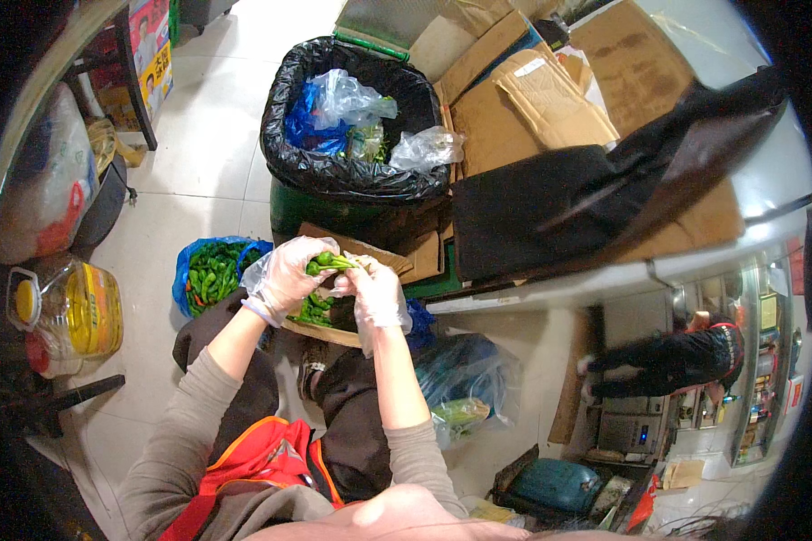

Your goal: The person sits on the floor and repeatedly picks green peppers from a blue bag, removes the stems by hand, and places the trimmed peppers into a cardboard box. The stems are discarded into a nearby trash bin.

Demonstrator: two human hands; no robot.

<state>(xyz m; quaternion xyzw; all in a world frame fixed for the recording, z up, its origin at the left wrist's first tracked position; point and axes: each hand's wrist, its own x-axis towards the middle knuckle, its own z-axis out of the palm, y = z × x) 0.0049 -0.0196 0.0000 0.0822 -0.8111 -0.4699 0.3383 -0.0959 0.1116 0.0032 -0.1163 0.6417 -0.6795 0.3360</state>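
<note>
Both of my hands wear clear plastic gloves. My left hand (289, 274) is closed around several green peppers (327, 262), whose stems point right. The fingertips of my right hand (373, 287) pinch the stem ends. Below them stands a cardboard box (331, 335) with more green peppers (313, 310) inside, partly hidden by my hands. Left of the box a blue plastic bag (181, 278) on the floor holds many green peppers and a little red.
A bin lined with a black bag (352, 179) stands ahead, plastic bags inside. Flattened cardboard (501, 142) and a black sheet (528, 216) lie ahead right. Oil jugs (95, 308) stand left. A clear bag with vegetables (463, 412) lies right; farther right, a person (683, 358) bends.
</note>
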